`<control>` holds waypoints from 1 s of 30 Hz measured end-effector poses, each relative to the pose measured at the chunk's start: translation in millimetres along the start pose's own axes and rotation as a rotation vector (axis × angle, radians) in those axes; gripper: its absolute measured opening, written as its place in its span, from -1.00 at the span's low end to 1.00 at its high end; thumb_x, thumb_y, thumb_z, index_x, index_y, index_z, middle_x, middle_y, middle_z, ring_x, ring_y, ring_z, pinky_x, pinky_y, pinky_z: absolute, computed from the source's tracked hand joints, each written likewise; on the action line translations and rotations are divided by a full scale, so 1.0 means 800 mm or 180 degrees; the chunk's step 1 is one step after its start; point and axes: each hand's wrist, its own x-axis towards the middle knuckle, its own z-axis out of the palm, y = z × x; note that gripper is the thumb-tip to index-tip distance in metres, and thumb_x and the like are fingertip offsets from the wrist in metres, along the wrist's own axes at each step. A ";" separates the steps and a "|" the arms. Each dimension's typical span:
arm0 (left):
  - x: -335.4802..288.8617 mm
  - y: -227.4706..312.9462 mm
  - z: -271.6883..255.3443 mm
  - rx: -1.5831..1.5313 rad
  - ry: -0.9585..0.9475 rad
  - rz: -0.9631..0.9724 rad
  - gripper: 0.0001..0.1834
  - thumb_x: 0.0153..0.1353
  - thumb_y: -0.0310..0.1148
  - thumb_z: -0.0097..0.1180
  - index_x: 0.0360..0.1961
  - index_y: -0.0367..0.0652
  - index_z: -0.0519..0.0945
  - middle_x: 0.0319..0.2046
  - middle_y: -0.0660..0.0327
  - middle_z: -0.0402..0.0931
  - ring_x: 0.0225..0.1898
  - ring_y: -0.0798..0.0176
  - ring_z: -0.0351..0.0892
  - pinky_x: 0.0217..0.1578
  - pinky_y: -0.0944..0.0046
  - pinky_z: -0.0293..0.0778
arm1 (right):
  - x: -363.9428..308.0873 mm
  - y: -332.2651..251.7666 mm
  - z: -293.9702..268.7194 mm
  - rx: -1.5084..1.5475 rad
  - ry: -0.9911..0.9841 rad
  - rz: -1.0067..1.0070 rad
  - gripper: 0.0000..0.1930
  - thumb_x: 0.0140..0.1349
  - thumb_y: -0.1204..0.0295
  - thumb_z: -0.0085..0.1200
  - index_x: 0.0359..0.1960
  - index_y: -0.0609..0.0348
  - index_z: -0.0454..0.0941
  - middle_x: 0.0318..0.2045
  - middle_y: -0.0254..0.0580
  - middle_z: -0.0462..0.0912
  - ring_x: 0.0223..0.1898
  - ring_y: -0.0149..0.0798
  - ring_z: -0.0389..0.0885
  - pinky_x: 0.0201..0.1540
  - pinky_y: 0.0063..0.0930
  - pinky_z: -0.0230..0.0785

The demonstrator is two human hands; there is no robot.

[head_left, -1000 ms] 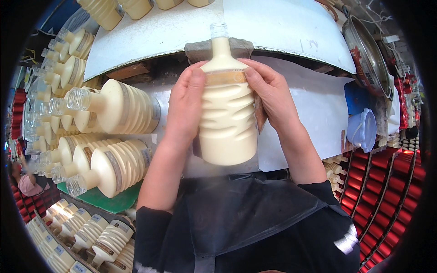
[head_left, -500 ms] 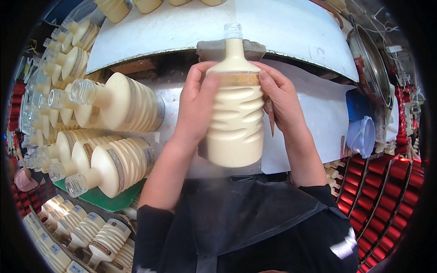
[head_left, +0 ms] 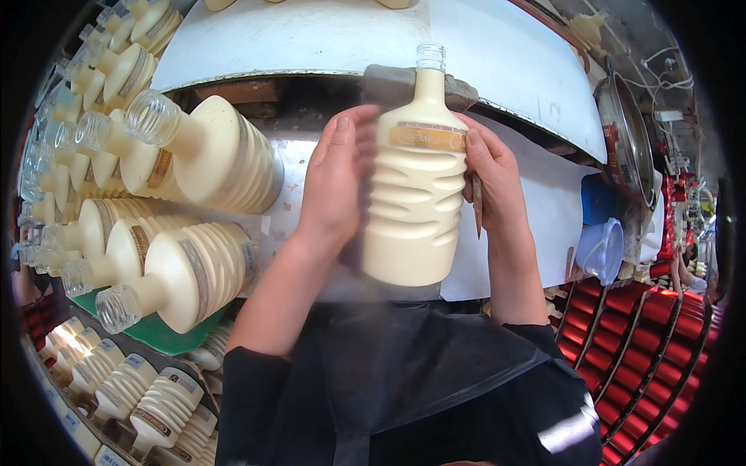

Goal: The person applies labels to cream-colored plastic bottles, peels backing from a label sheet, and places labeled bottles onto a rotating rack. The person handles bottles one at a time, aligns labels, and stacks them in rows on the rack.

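Observation:
A cream-coloured bottle (head_left: 413, 248) stands upright before me, with a wavy ribbed body, a clear threaded glass neck and a gold band (head_left: 427, 138) below its shoulder. My right hand (head_left: 496, 167) grips its right side, thumb at the end of the band. A thin brown pointed tool (head_left: 478, 208) is also in that hand, tip down; its kind is unclear. Along the bottle's left side, my left hand (head_left: 334, 179) is open, its fingers stretched out and slightly blurred. Behind the neck lies a grey block (head_left: 388, 84).
Many similar bottles (head_left: 206, 159) crowd the left, lying with necks toward me, some over a green sheet (head_left: 198, 342). A white board (head_left: 311, 39) spans the back. At right are a lilac bucket (head_left: 600, 250), a metal pan (head_left: 629, 132) and red racks (head_left: 622, 342).
My left hand has loosened from the bottle and its fingers have straightened. The bottle has turned slightly, showing more of the gold band. The whole view has shifted a little.

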 end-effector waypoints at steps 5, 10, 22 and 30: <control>0.003 0.000 0.002 0.0543 -0.0296 0.0367 -0.40 0.58 0.10 -0.31 0.25 -0.20 0.41 0.02 0.20 0.52 -0.02 0.37 0.49 0.08 0.28 0.42 | 0.000 0.001 0.002 0.0024 -0.0017 -0.0060 -0.56 0.51 0.24 0.04 0.25 0.32 0.51 0.05 -0.16 0.67 0.04 -0.40 0.60 0.12 -0.48 0.46; 0.011 -0.002 0.011 0.1744 -0.0327 0.0721 -0.59 0.56 -0.03 -0.09 0.13 -0.15 0.44 -0.06 0.30 0.48 -0.07 0.49 0.41 0.00 0.40 0.39 | -0.002 0.001 0.003 0.0014 0.0046 -0.0076 -0.55 0.50 0.24 0.06 0.25 0.32 0.51 0.06 -0.16 0.67 0.04 -0.40 0.60 0.12 -0.48 0.46; 0.008 0.004 0.014 0.0670 -0.0486 0.0316 -0.68 0.61 -0.18 -0.20 0.10 -0.17 0.45 -0.10 0.28 0.53 -0.05 0.48 0.46 0.02 0.40 0.42 | 0.004 0.012 0.001 0.0225 -0.0082 -0.0272 -0.56 0.47 0.22 0.11 0.21 0.31 0.55 0.03 -0.19 0.67 0.02 -0.41 0.60 0.11 -0.49 0.45; 0.003 0.006 0.022 0.0843 -0.0373 0.0367 -0.60 0.58 -0.07 -0.19 0.17 -0.15 0.40 -0.05 0.23 0.49 -0.01 0.42 0.42 0.06 0.36 0.38 | 0.003 0.015 -0.002 0.0027 -0.0131 -0.0432 -0.57 0.51 0.26 0.04 0.24 0.32 0.50 0.03 -0.16 0.68 -0.01 -0.43 0.62 0.05 -0.54 0.49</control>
